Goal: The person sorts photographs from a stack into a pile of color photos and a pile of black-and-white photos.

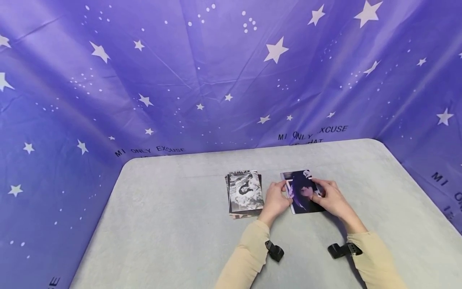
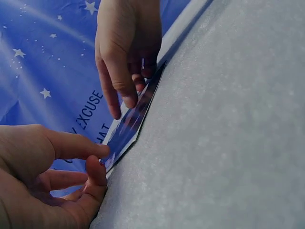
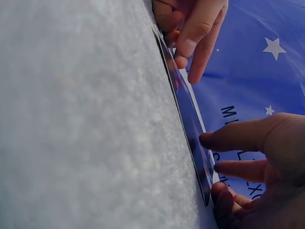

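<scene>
A dark photo card point(image 1: 303, 204) with a purple-lit picture lies on the table, and paler edges show along its left side. At that left side, my left hand point(image 1: 277, 199) pinches the card's edge between thumb and finger. My right hand point(image 1: 333, 197) reaches over the right side, its fairly straight fingertips touching the card. From the left wrist view, the left hand point(image 2: 52, 176) is at the near corner of the glossy card point(image 2: 131, 121). Low in the right wrist view, the right hand's spread fingers point(image 3: 238, 136) meet the card point(image 3: 183, 107); other fingers are partly hidden.
Left of my left hand sits a loose pile of photo cards point(image 1: 247, 194), a black-and-white picture on top. The grey table point(image 1: 162, 224) meets a purple star-patterned cloth point(image 1: 216, 72) behind. Black wrist cameras point(image 1: 276, 252) hang from both sleeves.
</scene>
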Tool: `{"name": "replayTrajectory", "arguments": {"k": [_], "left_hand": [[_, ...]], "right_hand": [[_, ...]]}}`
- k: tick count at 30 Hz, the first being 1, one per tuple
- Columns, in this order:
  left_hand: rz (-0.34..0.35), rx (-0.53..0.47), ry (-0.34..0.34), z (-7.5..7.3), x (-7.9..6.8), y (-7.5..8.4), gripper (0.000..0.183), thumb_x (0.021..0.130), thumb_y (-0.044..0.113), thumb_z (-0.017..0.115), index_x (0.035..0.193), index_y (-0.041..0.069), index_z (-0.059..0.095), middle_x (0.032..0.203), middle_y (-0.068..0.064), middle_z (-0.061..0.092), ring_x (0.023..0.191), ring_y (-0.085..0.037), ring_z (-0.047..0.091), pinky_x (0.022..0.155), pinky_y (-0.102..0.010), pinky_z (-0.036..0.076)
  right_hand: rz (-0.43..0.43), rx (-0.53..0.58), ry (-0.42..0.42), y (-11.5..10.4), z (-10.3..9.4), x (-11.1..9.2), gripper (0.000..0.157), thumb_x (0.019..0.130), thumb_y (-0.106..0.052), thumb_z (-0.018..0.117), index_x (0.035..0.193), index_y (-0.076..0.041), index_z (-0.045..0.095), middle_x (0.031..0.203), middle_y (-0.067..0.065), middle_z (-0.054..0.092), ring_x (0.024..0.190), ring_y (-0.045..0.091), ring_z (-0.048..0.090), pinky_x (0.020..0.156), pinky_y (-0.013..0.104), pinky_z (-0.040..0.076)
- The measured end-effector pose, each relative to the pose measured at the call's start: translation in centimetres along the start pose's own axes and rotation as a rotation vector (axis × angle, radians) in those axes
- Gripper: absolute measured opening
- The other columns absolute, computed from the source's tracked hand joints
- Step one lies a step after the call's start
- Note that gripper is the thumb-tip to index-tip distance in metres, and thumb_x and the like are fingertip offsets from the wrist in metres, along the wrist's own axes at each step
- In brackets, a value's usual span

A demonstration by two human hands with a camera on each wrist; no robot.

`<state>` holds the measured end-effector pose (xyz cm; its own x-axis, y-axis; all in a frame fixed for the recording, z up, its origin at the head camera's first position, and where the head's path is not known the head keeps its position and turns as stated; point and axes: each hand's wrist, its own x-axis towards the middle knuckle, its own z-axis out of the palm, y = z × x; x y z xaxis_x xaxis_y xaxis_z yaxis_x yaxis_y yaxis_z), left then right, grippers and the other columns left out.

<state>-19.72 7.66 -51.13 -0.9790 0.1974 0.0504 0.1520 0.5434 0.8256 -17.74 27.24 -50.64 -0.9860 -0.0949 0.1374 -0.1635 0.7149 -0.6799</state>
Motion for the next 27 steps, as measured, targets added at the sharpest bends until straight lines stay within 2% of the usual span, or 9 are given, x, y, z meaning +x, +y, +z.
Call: {"name": "replayTrajectory", "arguments": {"k": [4, 5, 6, 10, 13, 17, 21, 23, 27], "left_hand": [[0.021, -0.120, -0.028, -0.1, -0.5, -0.5, 0.066, 0.067, -0.002, 0.075, 0.130, -0.005, 0.056, 0.089, 0.000, 0.049, 0.069, -0.002, 0.051, 0.071, -0.017, 0.046], [0.067, -0.147, -0.021, 0.3, -0.4, -1.3, 0.066, 0.069, 0.000, 0.075, 0.132, -0.003, 0.055, 0.090, 0.001, 0.049, 0.067, 0.000, 0.052, 0.069, -0.016, 0.046], [0.082, -0.197, -0.032, 0.2, -0.6, -1.5, 0.065, 0.070, -0.001, 0.074, 0.132, -0.004, 0.054, 0.091, 0.001, 0.049, 0.066, 0.001, 0.054, 0.068, -0.016, 0.047], [0.080, -0.407, -0.070, -0.5, -1.1, -2.3, 0.062, 0.074, -0.005, 0.069, 0.134, -0.004, 0.052, 0.101, -0.006, 0.057, 0.075, -0.007, 0.064, 0.070, -0.019, 0.052], [0.013, -0.514, -0.049, -1.9, -1.4, -2.0, 0.058, 0.075, -0.010, 0.065, 0.132, -0.006, 0.053, 0.106, -0.017, 0.063, 0.086, -0.020, 0.067, 0.075, -0.022, 0.053], [0.014, -0.520, 0.025, -4.2, -1.8, -1.9, 0.051, 0.077, -0.011, 0.062, 0.128, -0.008, 0.055, 0.110, -0.026, 0.061, 0.095, -0.034, 0.065, 0.076, -0.019, 0.051], [0.029, -0.487, 0.035, -7.4, -2.6, -1.1, 0.045, 0.080, -0.010, 0.060, 0.125, -0.010, 0.057, 0.111, -0.030, 0.060, 0.098, -0.042, 0.061, 0.073, -0.020, 0.050], [0.040, -0.478, 0.029, -8.4, -2.5, -1.6, 0.044, 0.081, -0.011, 0.060, 0.124, -0.010, 0.057, 0.112, -0.031, 0.059, 0.100, -0.044, 0.060, 0.076, -0.025, 0.052], [0.043, -0.429, 0.036, -9.8, -1.4, -4.2, 0.048, 0.082, -0.009, 0.061, 0.129, -0.008, 0.054, 0.116, -0.029, 0.058, 0.104, -0.040, 0.060, 0.084, -0.031, 0.052]], "right_hand": [[0.021, 0.026, 0.014, 0.1, 0.1, -0.1, 0.062, 0.078, -0.007, 0.070, 0.134, 0.008, 0.047, 0.089, 0.019, 0.047, 0.097, 0.035, 0.040, 0.076, 0.043, 0.036], [0.029, 0.032, 0.016, 0.1, 0.1, -0.1, 0.063, 0.078, -0.007, 0.070, 0.135, 0.007, 0.046, 0.088, 0.019, 0.047, 0.097, 0.035, 0.040, 0.076, 0.044, 0.036], [0.037, 0.034, 0.017, 0.0, 0.1, -0.1, 0.064, 0.079, -0.008, 0.070, 0.136, 0.006, 0.045, 0.088, 0.018, 0.047, 0.097, 0.034, 0.040, 0.077, 0.044, 0.036], [0.059, 0.044, 0.015, -0.5, 0.1, -0.1, 0.067, 0.079, -0.009, 0.069, 0.139, 0.004, 0.041, 0.108, 0.027, 0.043, 0.092, 0.032, 0.044, 0.076, 0.043, 0.037], [0.041, 0.050, 0.041, -1.3, 0.1, -0.2, 0.069, 0.079, -0.009, 0.070, 0.140, 0.004, 0.039, 0.121, 0.032, 0.036, 0.089, 0.031, 0.047, 0.075, 0.040, 0.038], [0.000, 0.074, 0.079, -2.3, 0.3, -0.2, 0.067, 0.080, -0.009, 0.071, 0.139, 0.003, 0.041, 0.123, 0.032, 0.036, 0.088, 0.030, 0.050, 0.073, 0.035, 0.039], [-0.028, 0.120, 0.068, -3.2, 1.2, -0.2, 0.064, 0.082, -0.005, 0.070, 0.138, 0.004, 0.042, 0.122, 0.030, 0.037, 0.084, 0.026, 0.056, 0.070, 0.023, 0.043], [-0.043, 0.145, 0.054, -3.6, 1.6, -0.1, 0.061, 0.083, -0.004, 0.068, 0.138, 0.004, 0.043, 0.122, 0.030, 0.036, 0.082, 0.023, 0.057, 0.066, 0.019, 0.045], [-0.074, 0.166, 0.024, -4.4, 2.1, 0.3, 0.057, 0.084, -0.003, 0.067, 0.137, 0.002, 0.044, 0.124, 0.030, 0.035, 0.083, 0.021, 0.057, 0.065, 0.018, 0.046]]}}
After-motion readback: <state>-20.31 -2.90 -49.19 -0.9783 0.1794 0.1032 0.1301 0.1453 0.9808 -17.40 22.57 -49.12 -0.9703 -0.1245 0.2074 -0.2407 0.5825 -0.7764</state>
